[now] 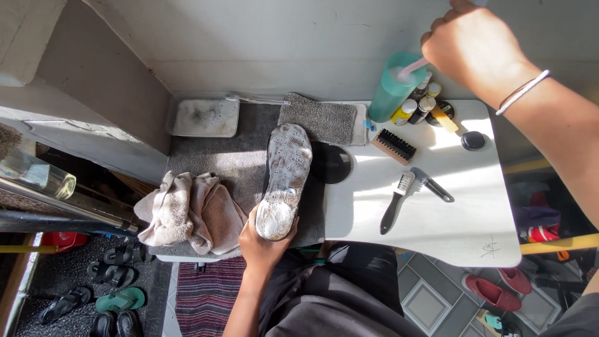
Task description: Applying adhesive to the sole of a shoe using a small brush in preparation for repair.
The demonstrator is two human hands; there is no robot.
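A: Nearest item, status?

B: Left hand [262,240], low in the view. My fingers [249,218] are wrapped around the heel end of 1 shoe sole [286,178], white and foam-coated, which lies lengthwise on the grey mat [240,156] of the desk [449,212].

A: Right hand?

B: Right hand [475,45] is raised at the upper edge, fingers closed on a pink handle [413,68] that reaches toward the teal bottle [393,90]. What the handle belongs to I cannot tell.

A: Surroundings?

B: 1 crumpled beige cloth [190,215] lies just left of the sole. 1 grey towel [317,118] sits beyond its toe. 1 wooden brush [394,146] and 2 small handled brushes [396,203] lie on the white desk surface to the right. 1 white tray [204,117] sits at the far left.
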